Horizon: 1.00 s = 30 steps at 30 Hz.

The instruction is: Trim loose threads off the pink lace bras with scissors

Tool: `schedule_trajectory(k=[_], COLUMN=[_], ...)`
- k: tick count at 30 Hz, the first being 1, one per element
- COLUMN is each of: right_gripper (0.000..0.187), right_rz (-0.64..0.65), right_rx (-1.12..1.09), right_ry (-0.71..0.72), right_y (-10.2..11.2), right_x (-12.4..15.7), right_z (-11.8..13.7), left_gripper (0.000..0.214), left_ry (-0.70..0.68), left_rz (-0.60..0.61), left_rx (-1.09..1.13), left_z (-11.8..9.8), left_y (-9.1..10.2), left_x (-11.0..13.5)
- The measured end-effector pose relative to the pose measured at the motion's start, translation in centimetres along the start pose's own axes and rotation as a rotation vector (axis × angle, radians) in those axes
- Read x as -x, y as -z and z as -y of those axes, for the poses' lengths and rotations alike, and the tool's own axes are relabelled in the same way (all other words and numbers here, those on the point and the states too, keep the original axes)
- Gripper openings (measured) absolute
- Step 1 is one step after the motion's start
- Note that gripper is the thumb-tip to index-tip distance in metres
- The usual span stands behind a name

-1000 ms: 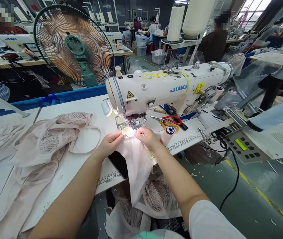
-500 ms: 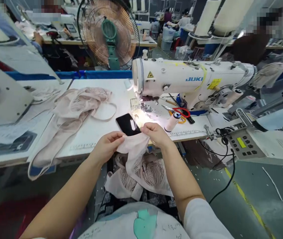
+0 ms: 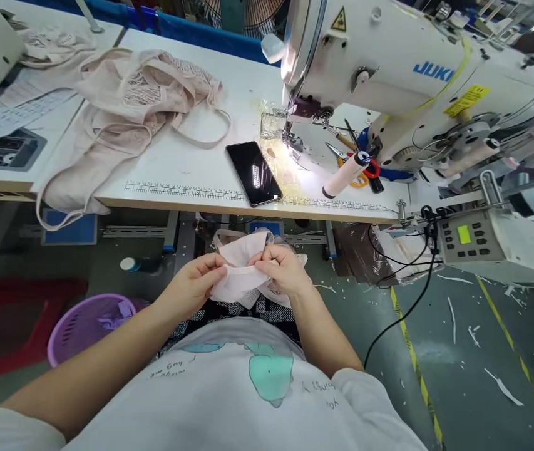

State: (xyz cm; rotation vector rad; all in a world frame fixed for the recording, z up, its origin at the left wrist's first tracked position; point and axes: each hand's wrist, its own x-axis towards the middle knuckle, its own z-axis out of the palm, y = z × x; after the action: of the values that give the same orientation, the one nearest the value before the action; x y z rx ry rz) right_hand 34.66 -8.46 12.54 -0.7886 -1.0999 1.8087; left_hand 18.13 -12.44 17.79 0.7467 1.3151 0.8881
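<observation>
A pale pink bra (image 3: 236,287) lies over my lap, one edge of it stretched between my two hands. My left hand (image 3: 201,275) pinches that edge on the left between thumb and fingers. On the right, my right hand (image 3: 280,268) grips the same edge, its fingertips curled over the fabric. The bra's lower folds are partly hidden behind the hands. Above them, at the table's front edge, a black phone (image 3: 254,173) rests flat. The white sewing machine (image 3: 389,69) stands behind it, its lamp lighting the needle area.
More pink bras (image 3: 139,94) are heaped on the table at left, straps hanging over the edge. A thread spool (image 3: 346,175) and scissors (image 3: 360,180) sit right of the needle. A control box (image 3: 471,241) juts out at right. A purple basket (image 3: 81,322) stands on the floor.
My view has tilted down. Both hands have drawn the bra from the table edge by the phone down to my lap, still holding it.
</observation>
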Motion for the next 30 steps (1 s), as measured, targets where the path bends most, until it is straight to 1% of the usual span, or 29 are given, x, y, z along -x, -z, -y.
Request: schedule_trajectory(k=[4,9,11,16,20,22,24,28,30], right_gripper=[0.029,0.026,0.028,0.032,0.032,0.033,0.034,0.040,0.041], right_rz=[-0.001,0.044,0.055,0.070,0.069,0.062,0.037,-0.066,-0.094], right_rx=[0.030,0.082,0.104,0.123,0.103,0.064,0.000,-0.189,-0.263], right_ry=[0.027,0.068,0.087,0.151,0.181,0.188,0.160,0.012,-0.049], right_y=[-0.4,-0.9,-1.2,-1.9,-2.4,-2.7,-3.2,-4.4,-5.0], right_x=[0.5,1.0,1.1,1.3,1.3,1.2,0.9,0.2,0.0], right_z=[-0.1,0.1,0.2,0.4,0.5,0.6,0.7,1.0,1.0], left_gripper=[0.024,0.025,0.022,0.013,0.013,0.013,0.017,0.046,0.054], left_ry=[-0.018,-0.041,-0.082,-0.263,-0.306,-0.311,-0.282,-0.182,-0.174], left_rz=[-0.004,-0.014,-0.003,-0.002,-0.021,-0.019,0.005,0.117,0.125], left_rx=[0.004,0.001,-0.019,-0.132,-0.190,-0.173,-0.103,0.111,0.177], left_z=[0.2,0.3,0.3,0.0,-0.6,-0.8,-0.8,0.1,0.8], left_y=[0.2,0.7,1.0,1.4,1.5,1.7,2.0,2.7,2.9], left_x=[0.4,1.2,1.6,2.5,3.3,3.5,3.4,2.7,2.4])
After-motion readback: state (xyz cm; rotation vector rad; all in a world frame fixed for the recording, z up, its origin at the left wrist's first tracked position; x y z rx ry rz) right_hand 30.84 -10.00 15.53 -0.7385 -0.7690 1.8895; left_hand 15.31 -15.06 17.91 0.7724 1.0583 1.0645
